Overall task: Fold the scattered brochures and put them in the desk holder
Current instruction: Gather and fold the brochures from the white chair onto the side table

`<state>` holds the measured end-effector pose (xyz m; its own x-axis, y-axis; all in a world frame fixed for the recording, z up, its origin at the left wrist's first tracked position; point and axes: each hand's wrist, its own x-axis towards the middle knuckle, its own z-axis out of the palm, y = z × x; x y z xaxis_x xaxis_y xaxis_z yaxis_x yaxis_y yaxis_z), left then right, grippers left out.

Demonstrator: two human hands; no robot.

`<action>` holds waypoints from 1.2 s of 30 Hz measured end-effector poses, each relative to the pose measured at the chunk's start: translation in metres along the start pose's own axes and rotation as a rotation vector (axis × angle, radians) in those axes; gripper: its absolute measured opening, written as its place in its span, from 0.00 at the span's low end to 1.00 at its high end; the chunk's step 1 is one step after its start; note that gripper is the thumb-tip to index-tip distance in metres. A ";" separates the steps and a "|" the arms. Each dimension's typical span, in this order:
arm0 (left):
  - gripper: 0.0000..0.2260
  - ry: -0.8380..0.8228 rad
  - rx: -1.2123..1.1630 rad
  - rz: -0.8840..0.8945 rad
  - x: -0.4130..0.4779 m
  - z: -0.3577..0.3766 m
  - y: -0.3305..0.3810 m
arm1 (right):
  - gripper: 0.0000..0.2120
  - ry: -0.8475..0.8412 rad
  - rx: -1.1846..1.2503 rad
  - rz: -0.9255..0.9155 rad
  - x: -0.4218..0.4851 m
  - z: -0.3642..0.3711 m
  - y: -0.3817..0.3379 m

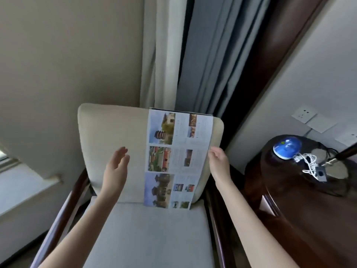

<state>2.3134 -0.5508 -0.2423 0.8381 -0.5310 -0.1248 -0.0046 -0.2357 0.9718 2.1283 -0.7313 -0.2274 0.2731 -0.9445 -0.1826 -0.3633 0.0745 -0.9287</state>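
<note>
The unfolded brochure (173, 157) stands upright against the backrest of the cream armchair (108, 132), its lower edge down at the seat cushion, printed photos facing out. The person's right grip (219, 161) pinches the sheet's edge at its 3 o'clock side, fingers curled round the paper. The left grip (116, 171) hovers open at the brochure's 9 o'clock, fingers straight, near the sheet but not touching it. At the chair's 3 o'clock a dark round table (289, 200) carries a blue disc (287, 147) and a tangled white cable (309, 163). Grey curtains (202, 55) hang at 12 o'clock.
</note>
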 end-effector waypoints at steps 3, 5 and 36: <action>0.18 0.001 0.002 0.022 0.030 0.037 0.029 | 0.12 0.035 0.028 -0.056 0.024 -0.006 -0.010; 0.20 0.009 -0.013 0.006 0.045 0.055 0.044 | 0.13 0.053 0.035 -0.074 0.036 -0.005 -0.015; 0.34 -0.375 0.173 -0.389 0.012 0.018 0.055 | 0.22 -0.437 0.248 0.269 0.012 -0.050 0.001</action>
<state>2.3130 -0.5849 -0.1944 0.5449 -0.6238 -0.5603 0.1498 -0.5850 0.7970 2.0868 -0.7588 -0.2141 0.5621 -0.6660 -0.4903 -0.2650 0.4165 -0.8696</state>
